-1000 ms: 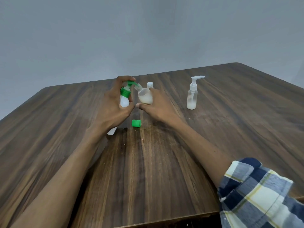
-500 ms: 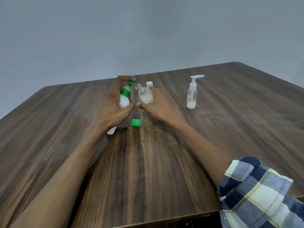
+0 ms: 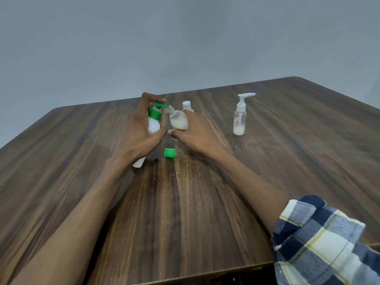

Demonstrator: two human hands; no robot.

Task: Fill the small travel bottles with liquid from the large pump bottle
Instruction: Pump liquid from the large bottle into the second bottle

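Note:
My left hand [image 3: 139, 132] grips the large white pump bottle [image 3: 153, 125], a finger curled over its green pump head [image 3: 157, 105]. The pump's nozzle touches the mouth of a small clear travel bottle [image 3: 178, 121], which my right hand [image 3: 195, 132] holds tilted toward it. That small bottle is partly filled with cloudy whitish liquid. A green cap [image 3: 169, 152] lies on the table just below both hands. Behind my right hand stands another small bottle with a white cap [image 3: 186, 104], mostly hidden.
A clear spray-pump bottle [image 3: 240, 118] with a little white liquid at its bottom stands upright to the right on the wooden table [image 3: 205, 202]. The near table edge runs along the bottom of the view. A grey wall is behind.
Both hands and the two bottles have stayed almost in place, nozzle against the small bottle's mouth. No clear change in the liquid level shows.

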